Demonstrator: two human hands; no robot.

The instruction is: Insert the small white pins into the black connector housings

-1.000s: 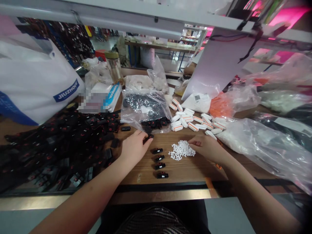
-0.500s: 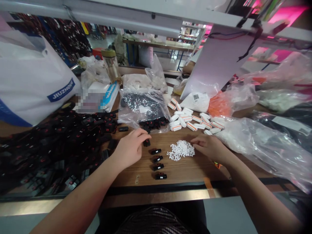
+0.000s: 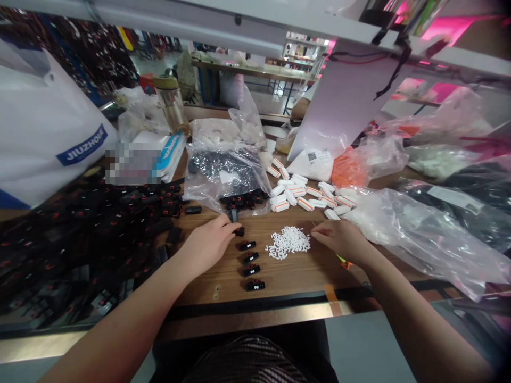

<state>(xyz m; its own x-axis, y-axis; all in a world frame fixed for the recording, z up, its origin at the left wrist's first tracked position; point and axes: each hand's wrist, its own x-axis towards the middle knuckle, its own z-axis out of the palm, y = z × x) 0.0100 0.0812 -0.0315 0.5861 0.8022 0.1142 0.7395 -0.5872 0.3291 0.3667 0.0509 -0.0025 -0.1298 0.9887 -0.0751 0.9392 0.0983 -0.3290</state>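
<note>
My left hand (image 3: 211, 242) is closed, its thumb and fingertips on a small black plastic part (image 3: 239, 231) at the table surface. Just below that part, several like black parts (image 3: 251, 257) lie in a column, each with two white dots on its side. Right of the column is a heap of tiny white pegs (image 3: 290, 240). On the heap's right, my right hand (image 3: 337, 236) is pinched, fingertips just off the pegs. Something thin may stick out from those fingers, too small to make out.
Black parts (image 3: 88, 244) cover the table's left side. Behind are a clear bag of black parts (image 3: 227, 165) and white pieces with orange stripes (image 3: 305, 204). Plastic bags (image 3: 423, 229) lie right, by an orange-and-green object (image 3: 344, 261). A white bag (image 3: 48, 122) and bottle (image 3: 170, 101) stand at back left.
The whole view has shifted, so things appear further left. My left fingertips have come lower onto the black part. My right fingertips have drawn slightly away from the pegs.
</note>
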